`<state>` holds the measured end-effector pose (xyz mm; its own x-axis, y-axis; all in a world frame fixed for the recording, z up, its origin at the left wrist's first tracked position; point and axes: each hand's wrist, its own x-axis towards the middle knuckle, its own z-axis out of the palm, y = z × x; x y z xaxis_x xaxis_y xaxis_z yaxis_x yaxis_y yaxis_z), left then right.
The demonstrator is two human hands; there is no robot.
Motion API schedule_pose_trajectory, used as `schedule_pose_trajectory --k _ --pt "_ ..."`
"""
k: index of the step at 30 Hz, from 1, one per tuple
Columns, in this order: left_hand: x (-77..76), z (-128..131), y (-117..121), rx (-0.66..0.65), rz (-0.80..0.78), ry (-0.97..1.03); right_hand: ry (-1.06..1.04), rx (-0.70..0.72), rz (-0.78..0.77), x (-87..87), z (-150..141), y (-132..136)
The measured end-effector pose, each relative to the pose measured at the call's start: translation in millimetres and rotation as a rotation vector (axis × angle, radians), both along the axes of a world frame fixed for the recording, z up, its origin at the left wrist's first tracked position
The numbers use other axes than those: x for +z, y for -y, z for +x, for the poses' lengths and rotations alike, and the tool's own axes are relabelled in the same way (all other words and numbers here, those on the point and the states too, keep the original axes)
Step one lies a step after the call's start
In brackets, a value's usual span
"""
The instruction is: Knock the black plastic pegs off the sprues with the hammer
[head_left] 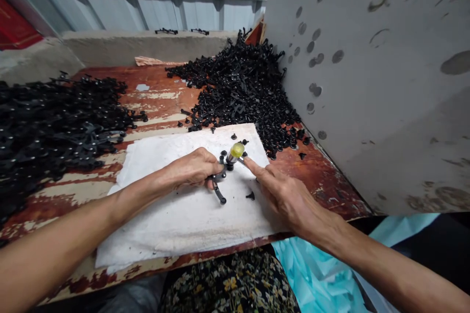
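My left hand (pixel 193 168) is closed around a black plastic branched part (pixel 219 187) that lies on a white cloth (pixel 176 215). My right hand (pixel 284 195) reaches in from the right with fingers stretched out. Its index fingertip touches a small tool with a yellow cap (pixel 235 151) that stands on the black part. A few loose small black pieces (pixel 250 196) lie on the cloth near both hands.
A big pile of black plastic parts (pixel 242 83) lies at the back right. Another pile (pixel 51 127) covers the left of the worn red table (pixel 161 98). A grey spotted board (pixel 378 83) stands along the right side. Turquoise plastic sheet (pixel 312 274) hangs below.
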<state>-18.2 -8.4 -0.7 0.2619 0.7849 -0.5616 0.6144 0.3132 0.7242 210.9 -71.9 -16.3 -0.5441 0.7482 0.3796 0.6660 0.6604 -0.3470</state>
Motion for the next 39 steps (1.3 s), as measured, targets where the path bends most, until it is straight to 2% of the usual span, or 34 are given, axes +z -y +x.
schedule_pose_trajectory --k 4,9,14,17,20,23,26,28,29,31,33,34,37,39 --pt "-3.9 -2 0 -0.015 0.011 0.017 -0.147 -0.014 0.004 1.7 1 1" --pt "-2.5 0 3 -0.017 0.024 -0.044 0.035 -0.015 -0.052 -2.7 2 2" --pt "-7.2 -4 3 -0.039 0.048 -0.027 0.015 -0.063 -0.128 -6.4 4 -2" --pt "-5.8 -6 4 -0.121 0.150 -0.038 -0.099 -0.107 -0.215 1.9 0 -9" --pt "5.4 -2 10 -0.261 0.259 0.020 -0.304 -0.128 -0.332 13.1 -9 -21" --pt "18.6 6 22 -0.453 0.372 0.085 -0.382 -0.080 -0.563 18.6 -22 -34" --pt "22.6 8 33 -0.530 0.464 0.021 -0.464 -0.018 -0.744 18.4 -31 -38" --pt "19.2 4 39 -0.439 0.481 -0.005 -0.515 -0.019 -0.782 18.0 -35 -35" --pt "16.5 1 41 -0.335 0.482 0.014 -0.545 -0.041 -0.792 18.2 -36 -33" --pt "10.7 -6 45 -0.040 0.451 0.097 -0.619 -0.103 -0.822 19.1 -37 -30" --pt "6.8 -8 50 0.237 0.314 0.239 -0.680 -0.161 -0.850 20.0 -38 -28" --pt "5.9 -7 53 0.322 0.195 0.332 -0.698 -0.178 -0.860 20.2 -40 -28" --pt "7.2 3 58 0.436 -0.123 0.598 -0.713 -0.166 -0.860 18.6 -46 -30" --pt "9.7 11 56 0.482 -0.159 0.670 -0.679 -0.132 -0.808 16.0 -49 -31"
